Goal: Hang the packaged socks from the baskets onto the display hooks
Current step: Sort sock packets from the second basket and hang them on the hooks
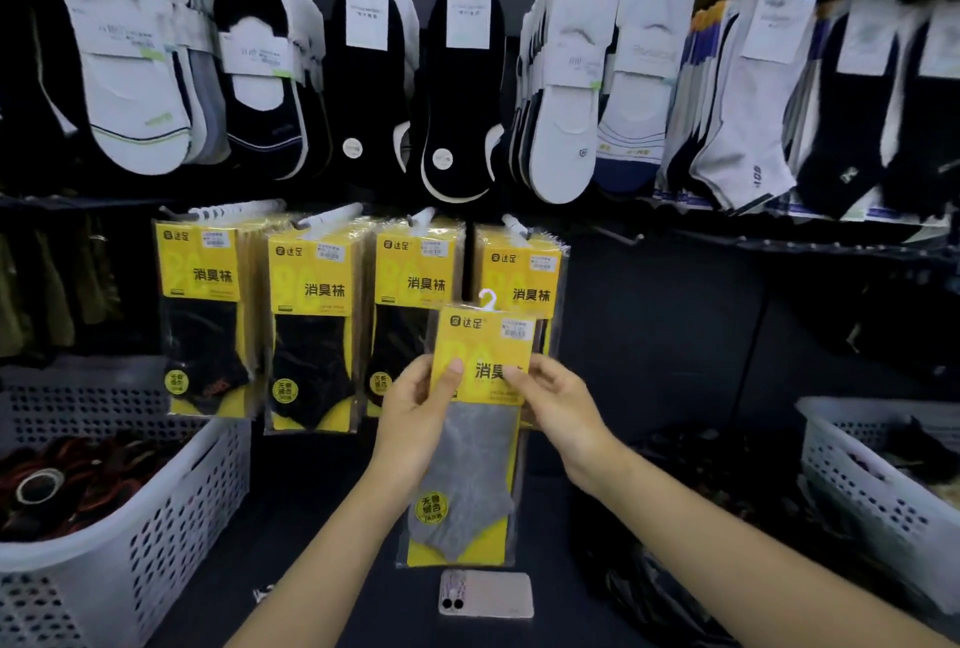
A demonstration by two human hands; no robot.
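Note:
A yellow pack of grey socks [470, 460] with a white plastic hook on top is held upright in front of the display. My left hand [415, 408] grips its left edge, thumb on the front. My right hand [558, 400] pinches its right edge. The pack sits just below the rightmost of several hooks [514, 222] carrying yellow packs of black socks [522, 278]. An empty hook [618, 236] juts out further right.
A white perforated basket [171, 507] with dark goods stands at the left, another basket [878, 491] at the right. A phone [485, 594] lies on the dark shelf below the pack. Rows of loose-carded socks [467, 91] hang above.

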